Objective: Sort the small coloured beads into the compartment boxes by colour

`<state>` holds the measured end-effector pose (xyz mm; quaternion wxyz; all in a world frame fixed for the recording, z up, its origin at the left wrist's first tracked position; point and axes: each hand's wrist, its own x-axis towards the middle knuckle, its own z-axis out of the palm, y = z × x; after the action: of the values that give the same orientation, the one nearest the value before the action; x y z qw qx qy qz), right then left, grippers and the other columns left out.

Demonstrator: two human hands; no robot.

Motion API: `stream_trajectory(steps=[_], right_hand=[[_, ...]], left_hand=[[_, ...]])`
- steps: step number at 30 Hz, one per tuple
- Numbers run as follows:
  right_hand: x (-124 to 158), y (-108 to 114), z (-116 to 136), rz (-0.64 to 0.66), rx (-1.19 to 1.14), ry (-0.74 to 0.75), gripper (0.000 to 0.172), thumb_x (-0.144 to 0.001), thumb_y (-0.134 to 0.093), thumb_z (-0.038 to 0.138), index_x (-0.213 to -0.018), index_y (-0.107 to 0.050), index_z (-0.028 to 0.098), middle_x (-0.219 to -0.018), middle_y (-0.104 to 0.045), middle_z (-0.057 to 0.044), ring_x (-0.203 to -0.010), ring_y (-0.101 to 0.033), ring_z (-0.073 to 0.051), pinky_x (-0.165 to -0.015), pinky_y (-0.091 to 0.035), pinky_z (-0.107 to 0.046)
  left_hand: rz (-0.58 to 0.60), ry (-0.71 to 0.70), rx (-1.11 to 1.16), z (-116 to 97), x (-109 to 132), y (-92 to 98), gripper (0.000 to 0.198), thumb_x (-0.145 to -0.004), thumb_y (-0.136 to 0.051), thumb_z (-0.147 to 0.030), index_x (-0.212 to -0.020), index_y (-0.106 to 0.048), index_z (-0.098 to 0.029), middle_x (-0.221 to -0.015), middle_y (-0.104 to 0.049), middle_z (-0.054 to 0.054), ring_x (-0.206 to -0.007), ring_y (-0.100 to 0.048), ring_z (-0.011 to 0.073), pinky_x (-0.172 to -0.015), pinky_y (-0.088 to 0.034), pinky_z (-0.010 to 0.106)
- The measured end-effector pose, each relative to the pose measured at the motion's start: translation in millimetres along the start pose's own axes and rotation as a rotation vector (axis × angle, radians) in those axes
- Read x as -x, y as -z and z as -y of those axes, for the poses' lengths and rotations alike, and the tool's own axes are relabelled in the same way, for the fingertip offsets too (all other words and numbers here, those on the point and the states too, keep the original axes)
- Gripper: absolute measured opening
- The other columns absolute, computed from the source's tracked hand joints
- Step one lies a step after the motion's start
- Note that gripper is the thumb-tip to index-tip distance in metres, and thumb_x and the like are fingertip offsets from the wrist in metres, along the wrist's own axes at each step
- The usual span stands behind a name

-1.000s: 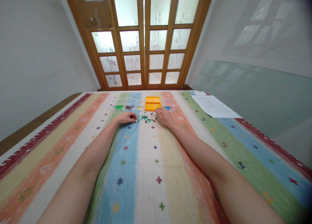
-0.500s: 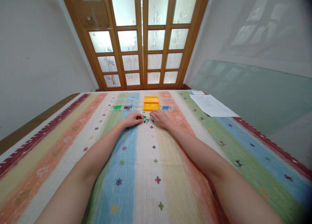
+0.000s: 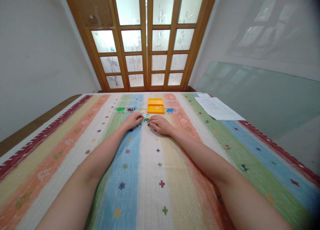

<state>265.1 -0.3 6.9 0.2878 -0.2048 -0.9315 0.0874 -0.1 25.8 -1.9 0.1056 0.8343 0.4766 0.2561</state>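
A small heap of mixed coloured beads (image 3: 144, 119) lies on the striped cloth (image 3: 150, 176) far out in front of me. My left hand (image 3: 133, 119) rests at the heap's left side, fingers curled in against the beads. My right hand (image 3: 158, 123) lies at the heap's right side, palm down, fingers bent toward the beads. The two hands nearly meet around the heap and hide part of it. Just beyond stands an orange tray (image 3: 155, 107) with a few pale beads inside, flanked by clear compartments holding green beads (image 3: 120, 109), dark beads (image 3: 131, 109) and blue beads (image 3: 169, 110).
A white printed sheet (image 3: 216, 108) lies at the far right of the cloth. A glass panel (image 3: 262, 100) leans along the right wall. Wooden doors (image 3: 147, 40) with frosted panes stand behind the table. A brown floor strip runs along the left edge.
Both hands have drawn closer together, sweeping the scattered beads into a tighter heap between them. The heap now sits nearer the orange tray.
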Motion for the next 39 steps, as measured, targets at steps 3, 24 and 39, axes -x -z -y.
stream_trajectory(steps=[3,24,39], right_hand=[[-3,-2,5,0.051,0.005,0.009,0.031,-0.108,-0.049,0.028,-0.110,-0.080,0.022,-0.119,-0.076,-0.008,-0.116,-0.066,-0.024,-0.109,-0.048,-0.045],[-2,-9,1,0.072,0.122,-0.025,0.033,-0.110,-0.048,0.033,-0.115,-0.080,0.022,-0.117,-0.077,-0.009,-0.114,-0.066,-0.025,-0.107,-0.046,-0.045],[7,6,-64,-0.391,0.172,-0.454,0.039,-0.109,-0.044,0.031,-0.122,-0.078,0.018,-0.128,-0.073,-0.014,-0.121,-0.066,-0.029,-0.112,-0.049,-0.048]], left_hand=[[0.002,-0.002,0.004,0,0,1.0,0.021,-0.096,-0.059,-0.030,-0.096,-0.078,-0.020,-0.096,-0.075,0.006,-0.091,-0.063,0.0220,-0.086,-0.047,0.033],[0.021,-0.068,-0.066,-11,1,-2.0,0.018,-0.095,-0.063,-0.028,-0.097,-0.079,-0.021,-0.099,-0.074,0.008,-0.097,-0.064,0.0240,-0.094,-0.048,0.037],[0.004,-0.073,-0.068,-20,-1,-14.2,0.014,-0.090,-0.066,-0.026,-0.095,-0.078,-0.022,-0.100,-0.074,0.008,-0.099,-0.065,0.0248,-0.095,-0.049,0.039]])
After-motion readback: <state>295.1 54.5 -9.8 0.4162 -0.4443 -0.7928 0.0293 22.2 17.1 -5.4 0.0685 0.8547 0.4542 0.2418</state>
